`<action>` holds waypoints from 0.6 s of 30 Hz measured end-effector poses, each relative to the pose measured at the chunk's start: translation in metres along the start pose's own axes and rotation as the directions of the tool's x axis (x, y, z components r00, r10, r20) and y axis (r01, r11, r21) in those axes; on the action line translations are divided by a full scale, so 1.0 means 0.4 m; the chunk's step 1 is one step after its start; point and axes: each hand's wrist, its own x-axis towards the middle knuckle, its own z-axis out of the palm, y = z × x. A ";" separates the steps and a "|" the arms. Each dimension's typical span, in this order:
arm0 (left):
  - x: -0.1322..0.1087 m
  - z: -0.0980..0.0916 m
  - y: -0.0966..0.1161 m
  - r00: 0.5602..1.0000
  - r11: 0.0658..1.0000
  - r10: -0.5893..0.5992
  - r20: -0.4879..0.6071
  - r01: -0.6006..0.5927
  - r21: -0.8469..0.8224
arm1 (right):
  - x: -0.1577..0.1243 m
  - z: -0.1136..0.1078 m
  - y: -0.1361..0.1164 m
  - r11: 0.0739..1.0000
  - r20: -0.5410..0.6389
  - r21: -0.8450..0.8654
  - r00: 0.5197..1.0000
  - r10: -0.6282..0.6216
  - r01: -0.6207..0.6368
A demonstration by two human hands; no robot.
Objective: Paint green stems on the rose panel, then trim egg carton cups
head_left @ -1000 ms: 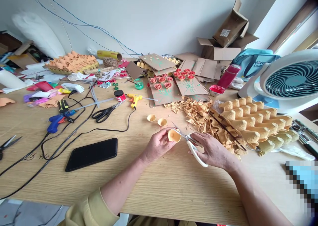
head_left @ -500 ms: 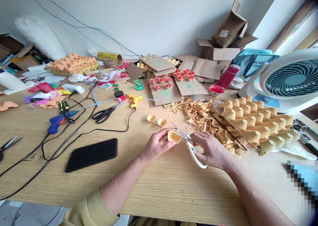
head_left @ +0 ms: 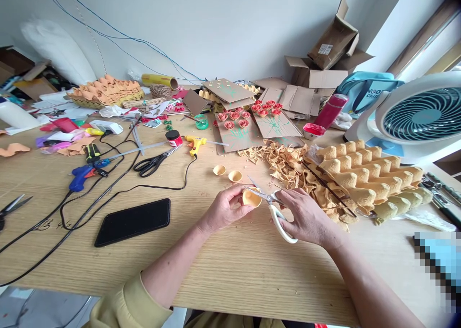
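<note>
My left hand (head_left: pixel 226 207) pinches a small yellow carton cup (head_left: pixel 251 198) between thumb and fingers, with its opening facing up toward me. White-handled scissors (head_left: pixel 284 226) are in my right hand (head_left: pixel 303 216), their blades slightly apart at the cup's upper rim. Two more cups stand on the table just beyond my left hand, a left one (head_left: pixel 219 170) and a right one (head_left: pixel 235 176). Past my right hand lies a heap of yellow carton scraps (head_left: pixel 288 162).
At the right are stacked egg trays (head_left: pixel 367 174) and a white fan (head_left: pixel 425 116). Cardboard with red paper flowers (head_left: pixel 236 131) lies behind. To the left are a phone (head_left: pixel 133 221), black scissors (head_left: pixel 153 164), a yellow glue gun (head_left: pixel 195 144), a blue glue gun (head_left: pixel 81 176) and cables.
The view has shifted very slightly. Both hands, the cup and the scissors keep nearly the same positions, with the blades still at the rim.
</note>
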 end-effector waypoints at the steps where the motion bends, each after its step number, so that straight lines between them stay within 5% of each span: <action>1: 0.000 -0.001 0.000 1.000 1.000 -0.004 0.000 0.004 0.002 | 0.000 0.000 0.000 1.000 0.002 0.007 1.000 -0.005 0.005; 18: -0.003 -0.016 0.035 0.995 0.991 -0.092 0.044 0.095 -0.090 | -0.005 -0.001 0.002 0.994 -0.015 0.084 0.997 -0.071 0.072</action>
